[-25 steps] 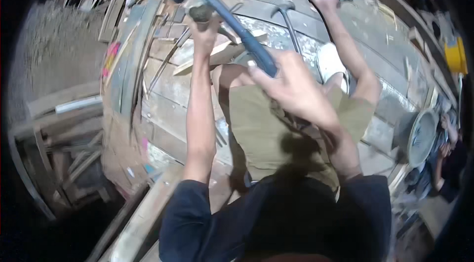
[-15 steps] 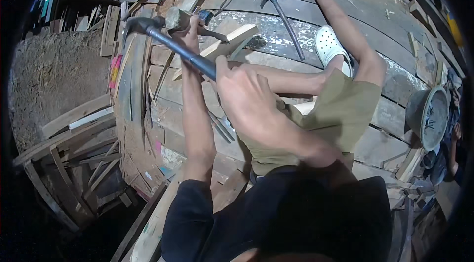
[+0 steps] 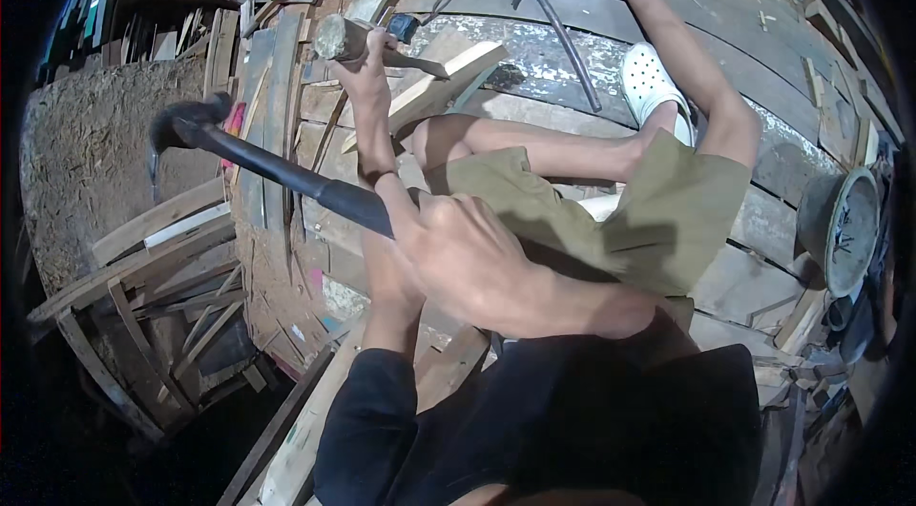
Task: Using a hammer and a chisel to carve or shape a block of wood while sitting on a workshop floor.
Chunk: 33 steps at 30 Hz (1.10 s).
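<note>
My right hand (image 3: 463, 253) is closed round the grip of a claw hammer (image 3: 272, 167). The hammer's dark head points left and hangs in the air, apart from the wood. Farther ahead, my left hand (image 3: 364, 77) wraps round a short, thick wooden piece (image 3: 332, 39) with a round cut end. A dark narrow strip (image 3: 417, 64) sticks out to the right of that hand; whether it belongs to the wooden piece I cannot tell. A pale board (image 3: 448, 77) lies just right of the left hand, beside my bent leg.
A second claw hammer (image 3: 570, 48) lies on the plank floor near a white clog (image 3: 649, 84). At the right stands a grey bucket (image 3: 844, 234) with what look like nails inside. Scrap wood (image 3: 172, 306) is heaped at the left, and a dark blue tape measure (image 3: 403, 29) lies ahead.
My right hand has swung the hammer left and back toward me, so its head is farther from the wooden piece. My left hand keeps its hold almost in place.
</note>
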### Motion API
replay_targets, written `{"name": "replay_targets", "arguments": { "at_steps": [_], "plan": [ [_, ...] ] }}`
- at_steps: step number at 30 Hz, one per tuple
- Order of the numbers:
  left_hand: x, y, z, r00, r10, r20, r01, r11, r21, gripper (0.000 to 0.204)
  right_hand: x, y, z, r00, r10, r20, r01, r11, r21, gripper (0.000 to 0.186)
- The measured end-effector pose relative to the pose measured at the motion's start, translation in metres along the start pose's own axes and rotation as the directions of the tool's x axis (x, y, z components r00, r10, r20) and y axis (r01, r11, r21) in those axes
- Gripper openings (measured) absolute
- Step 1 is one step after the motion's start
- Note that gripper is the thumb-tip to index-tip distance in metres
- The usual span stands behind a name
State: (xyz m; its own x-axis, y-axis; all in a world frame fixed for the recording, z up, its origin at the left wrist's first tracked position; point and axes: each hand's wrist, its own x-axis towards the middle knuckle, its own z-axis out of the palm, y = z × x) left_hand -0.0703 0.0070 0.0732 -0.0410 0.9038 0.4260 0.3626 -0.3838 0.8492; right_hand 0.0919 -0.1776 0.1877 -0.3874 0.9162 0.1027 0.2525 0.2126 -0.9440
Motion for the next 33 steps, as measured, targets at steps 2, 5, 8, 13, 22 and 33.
{"name": "replay_targets", "arguments": {
  "at_steps": [2,5,8,13,22,33],
  "plan": [
    [0.000,-0.001,0.001,0.996,-0.090,0.000,0.089,0.988,-0.124,0.013,0.006,-0.004,0.000,0.999,-0.026,-0.024,0.024,0.996,-0.082,0.030],
    [-0.001,-0.003,0.004,0.984,-0.161,-0.071,0.135,0.948,-0.288,0.013,0.020,0.003,0.000,0.981,0.101,-0.163,-0.154,0.923,-0.353,0.021],
    [-0.004,0.001,0.005,0.992,-0.124,-0.011,0.123,0.992,-0.024,0.016,0.024,0.025,-0.009,0.952,0.268,-0.144,-0.291,0.941,-0.174,0.017],
    [-0.007,0.007,0.004,0.973,-0.228,-0.041,0.227,0.973,-0.043,0.021,0.017,0.038,-0.007,0.975,0.153,-0.163,-0.159,0.987,-0.026,0.018],
    [0.000,-0.012,0.004,0.982,-0.144,-0.123,0.146,0.989,0.010,0.013,-0.002,0.004,-0.011,0.985,0.173,-0.011,-0.170,0.973,0.154,0.027],
    [-0.004,0.013,0.002,0.964,-0.261,-0.044,0.264,0.955,0.134,0.020,0.019,0.041,0.000,0.981,0.156,-0.111,-0.165,0.983,-0.075,0.027]
  ]
}}
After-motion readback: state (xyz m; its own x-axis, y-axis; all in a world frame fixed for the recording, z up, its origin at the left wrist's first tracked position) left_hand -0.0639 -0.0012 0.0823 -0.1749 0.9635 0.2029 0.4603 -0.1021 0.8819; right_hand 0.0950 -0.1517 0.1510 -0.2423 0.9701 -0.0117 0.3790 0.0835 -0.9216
